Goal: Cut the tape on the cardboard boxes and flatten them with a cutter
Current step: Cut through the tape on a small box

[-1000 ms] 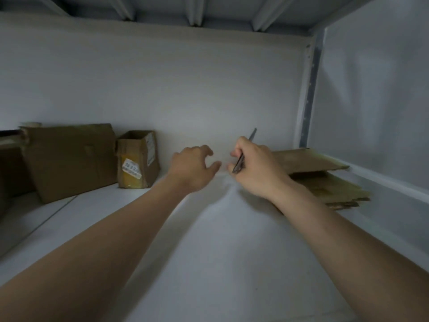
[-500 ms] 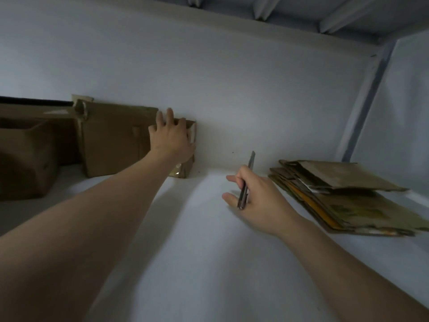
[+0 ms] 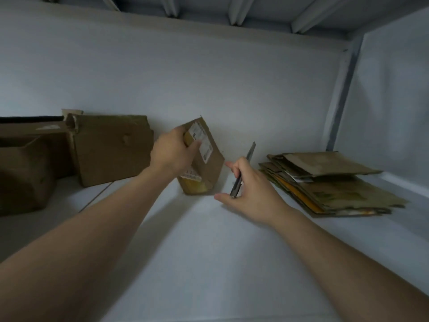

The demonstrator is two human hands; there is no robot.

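Between both hands, left hand (image 3: 171, 152) grips small box (image 3: 204, 163); right hand (image 3: 253, 191) pinches cutter (image 3: 243, 170).

Your left hand (image 3: 173, 154) grips the small cardboard box (image 3: 214, 167) at its upper left, fingers (image 3: 180, 132) curled over the top edge and your thumb lying across the face beside a white shipping label (image 3: 201, 140). The box is tilted, its top leaning away to the right and its lower end down on the white shelf (image 3: 209, 252). Just to its right, not touching it, your right hand (image 3: 251, 194) holds the cutter (image 3: 250, 154), slim tip pointing up toward the back wall (image 3: 209, 77). Farther right, a stack of flattened cardboard (image 3: 329, 184) lies on the shelf. At the left, a larger brown box (image 3: 111, 149) stands by the wall, with another open box (image 3: 23, 175) nearer you.
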